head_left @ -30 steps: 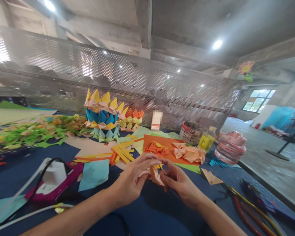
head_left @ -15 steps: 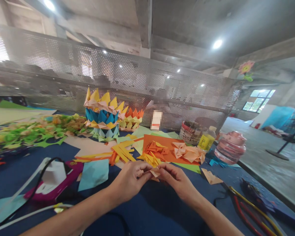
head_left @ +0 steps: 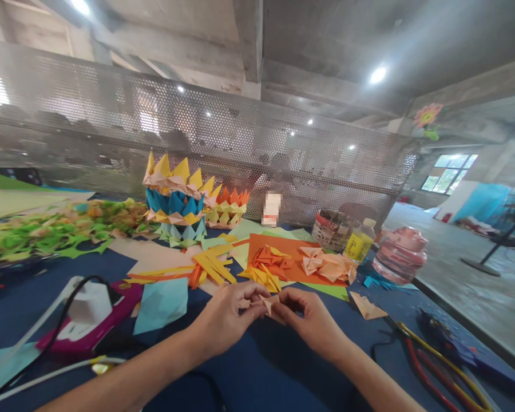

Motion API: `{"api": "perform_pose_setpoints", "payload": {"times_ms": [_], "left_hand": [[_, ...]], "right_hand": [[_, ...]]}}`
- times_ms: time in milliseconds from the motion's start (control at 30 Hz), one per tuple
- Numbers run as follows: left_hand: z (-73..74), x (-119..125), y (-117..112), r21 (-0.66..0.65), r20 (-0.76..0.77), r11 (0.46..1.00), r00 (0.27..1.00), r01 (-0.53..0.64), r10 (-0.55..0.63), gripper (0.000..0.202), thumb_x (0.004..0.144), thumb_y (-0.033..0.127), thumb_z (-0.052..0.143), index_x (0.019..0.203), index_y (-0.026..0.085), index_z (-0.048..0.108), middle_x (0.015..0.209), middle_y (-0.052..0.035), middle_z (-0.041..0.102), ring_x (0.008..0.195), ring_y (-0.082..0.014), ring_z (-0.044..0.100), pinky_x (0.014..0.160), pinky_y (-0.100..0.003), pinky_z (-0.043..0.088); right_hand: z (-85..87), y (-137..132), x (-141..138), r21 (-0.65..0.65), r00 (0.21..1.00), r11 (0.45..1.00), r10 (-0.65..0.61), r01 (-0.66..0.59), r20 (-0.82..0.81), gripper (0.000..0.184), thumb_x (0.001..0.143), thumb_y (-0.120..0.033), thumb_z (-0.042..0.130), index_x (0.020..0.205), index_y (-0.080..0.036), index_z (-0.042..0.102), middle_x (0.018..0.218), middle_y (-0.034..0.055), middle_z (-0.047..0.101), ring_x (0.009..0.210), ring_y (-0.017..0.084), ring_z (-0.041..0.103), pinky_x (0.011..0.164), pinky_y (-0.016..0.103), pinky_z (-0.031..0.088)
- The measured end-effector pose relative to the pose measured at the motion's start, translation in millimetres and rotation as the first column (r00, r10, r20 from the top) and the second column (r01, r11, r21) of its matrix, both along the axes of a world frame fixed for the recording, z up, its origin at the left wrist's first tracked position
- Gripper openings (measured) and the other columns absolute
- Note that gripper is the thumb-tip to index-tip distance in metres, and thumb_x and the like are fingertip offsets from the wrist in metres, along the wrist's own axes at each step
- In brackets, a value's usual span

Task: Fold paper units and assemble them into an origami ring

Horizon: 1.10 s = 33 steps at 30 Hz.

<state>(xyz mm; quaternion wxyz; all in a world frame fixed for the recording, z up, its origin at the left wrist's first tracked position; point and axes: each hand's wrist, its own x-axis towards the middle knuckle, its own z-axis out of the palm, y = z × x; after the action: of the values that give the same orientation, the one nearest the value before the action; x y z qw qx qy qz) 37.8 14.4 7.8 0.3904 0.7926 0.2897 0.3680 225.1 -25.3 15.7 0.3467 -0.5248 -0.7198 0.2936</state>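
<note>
Between my fingertips is a small folded piece of peach paper (head_left: 273, 307). My left hand (head_left: 228, 316) pinches its left side with thumb and forefinger. On the other side, my right hand (head_left: 311, 317) grips it between thumb and fingers. Just beyond my hands lie yellow folded paper pieces (head_left: 264, 278), with orange folded pieces (head_left: 274, 260) behind them. Peach folded pieces (head_left: 328, 264) rest on an orange sheet (head_left: 261, 243). A flat peach paper piece (head_left: 368, 307) lies to the right of my right hand.
Stacked paper crowns (head_left: 178, 200) stand behind, before a perforated metal screen (head_left: 236, 131). At right are a pink water jug (head_left: 400, 256), a yellow-labelled bottle (head_left: 360, 240) and red-and-yellow-handled pliers (head_left: 429, 366). A magenta power strip (head_left: 124, 303) with cables and green scraps (head_left: 68, 226) are left.
The folded peach paper has turned between my fingers, and more of it shows near my right thumb. My hands stay in nearly the same place. The view has shifted slightly.
</note>
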Motion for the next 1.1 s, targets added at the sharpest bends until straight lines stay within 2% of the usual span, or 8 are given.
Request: {"api": "perform_pose_setpoints", "payload": {"times_ms": [167,333,467,633,733,833,967,1100], "left_hand": [[0.2,-0.2,0.1,0.011,0.003,1.0,1.0,0.001,-0.001,0.022,0.085,0.035,0.055,0.094,0.017,0.063,0.077,-0.0018,0.066,0.074,-0.015,0.064,0.071,-0.024,0.051],[0.5,-0.4,-0.4,0.195,-0.078,0.981,0.997,-0.011,0.027,0.029,0.089,0.036,0.049,0.073,0.019,0.066,0.075,-0.0022,0.062,0.077,-0.0151,0.059,0.067,-0.023,0.046],[2.3,-0.2,-0.6,0.298,-0.085,0.954,0.995,-0.025,0.053,0.031,0.091,0.034,0.047,0.069,0.018,0.063,0.07,-0.0021,0.061,0.073,-0.0154,0.056,0.067,-0.025,0.043],[-4.1,-2.8,8.0,0.363,-0.076,0.918,0.977,-0.162,0.202,0.02,0.091,0.026,0.043,0.092,0.02,0.062,0.09,-0.0047,0.065,0.09,-0.0204,0.058,0.081,-0.032,0.045],[-12.4,-4.7,13.4,0.366,-0.146,0.908,0.952,-0.202,0.271,0.019,0.088,0.026,0.048,0.103,0.02,0.058,0.102,-0.007,0.064,0.1,-0.0233,0.056,0.09,-0.038,0.043],[-18.0,-5.4,15.4,0.343,-0.242,0.922,0.932,-0.178,0.27,0.021,0.085,0.025,0.052,0.105,0.019,0.057,0.106,-0.0078,0.063,0.102,-0.0251,0.056,0.091,-0.042,0.042],[-18.2,-4.7,14.7,0.339,-0.265,0.927,0.93,-0.158,0.255,0.022,0.083,0.021,0.055,0.104,0.019,0.057,0.106,-0.0067,0.064,0.102,-0.0252,0.057,0.091,-0.042,0.041],[-13.5,-3.8,13.2,0.347,-0.252,0.927,0.938,-0.141,0.237,0.019,0.077,0.018,0.062,0.095,0.02,0.059,0.098,-0.0036,0.066,0.097,-0.0237,0.059,0.088,-0.039,0.041]], "right_hand": [[0.9,-1.8,-0.4,0.11,0.994,0.994,-0.038,0.027,0.098,0.029,0.086,-0.042,0.053,0.076,-0.017,0.062,0.069,0.0009,0.059,0.064,0.014,0.051,0.06,0.024,0.039],[1.6,-3.5,-3.2,0.195,0.99,0.981,-0.04,0.013,0.137,0.032,0.085,-0.044,0.055,0.069,-0.017,0.059,0.065,-0.0002,0.057,0.061,0.013,0.048,0.056,0.023,0.036],[2.4,-3.4,-3.8,0.242,0.988,0.97,-0.04,0.002,0.15,0.03,0.087,-0.041,0.052,0.069,-0.018,0.056,0.065,-0.0003,0.057,0.061,0.013,0.049,0.057,0.023,0.037],[4.7,5.1,14.1,0.275,0.959,0.952,-0.193,0.132,0.208,0.022,0.09,-0.033,0.045,0.074,-0.02,0.053,0.069,0.0013,0.06,0.065,0.015,0.054,0.061,0.025,0.04],[6.6,11.0,30.7,0.253,0.885,0.94,-0.311,0.231,0.347,0.017,0.088,-0.024,0.041,0.075,-0.02,0.051,0.075,0.0029,0.061,0.07,0.017,0.056,0.065,0.027,0.04],[6.1,13.6,42.7,0.19,0.823,0.941,-0.337,0.28,0.457,0.015,0.084,-0.02,0.042,0.073,-0.02,0.052,0.075,0.0035,0.062,0.071,0.019,0.058,0.064,0.028,0.04],[2.0,13.2,49.2,0.133,0.806,0.946,-0.321,0.295,0.497,0.016,0.084,-0.02,0.042,0.076,-0.02,0.055,0.075,0.0038,0.064,0.071,0.02,0.06,0.062,0.028,0.04],[0.5,12.9,52.5,0.114,0.786,0.944,-0.323,0.311,0.528,0.019,0.085,-0.021,0.041,0.091,-0.019,0.059,0.082,0.006,0.067,0.076,0.021,0.063,0.065,0.029,0.043]]}}
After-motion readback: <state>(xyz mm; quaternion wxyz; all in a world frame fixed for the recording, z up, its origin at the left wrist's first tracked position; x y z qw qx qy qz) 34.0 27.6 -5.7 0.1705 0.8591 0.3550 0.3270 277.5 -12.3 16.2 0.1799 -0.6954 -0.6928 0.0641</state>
